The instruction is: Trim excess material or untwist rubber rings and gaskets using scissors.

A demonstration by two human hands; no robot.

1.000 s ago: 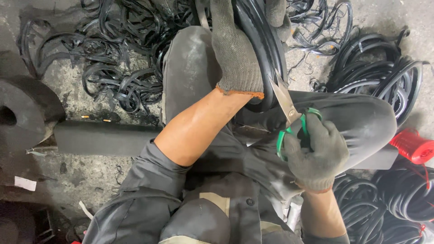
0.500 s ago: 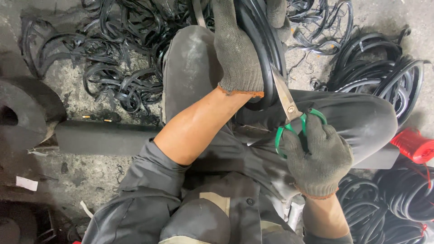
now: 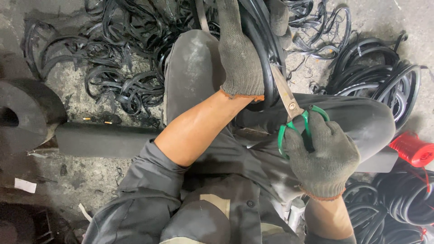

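Note:
My left hand (image 3: 240, 54), in a grey knit glove, grips a thick black rubber ring (image 3: 267, 49) that stands between my knees at the top centre. My right hand (image 3: 322, 156), gloved too, holds green-handled scissors (image 3: 296, 115). Their metal blades point up and left into the rubber ring's edge, right beside my left hand. My grey trousers and jacket fill the middle and bottom of the view.
Heaps of cut black rubber strips (image 3: 117, 58) cover the concrete floor at the upper left. Coiled black rubber rings (image 3: 384, 81) lie at the right, more at the lower right. A red spool (image 3: 413, 149) sits at the right edge. A dark block and bar (image 3: 68, 135) lie at the left.
The scissors and my right hand have crept up and left, deeper into the rubber ring. My left hand keeps its grip on the ring.

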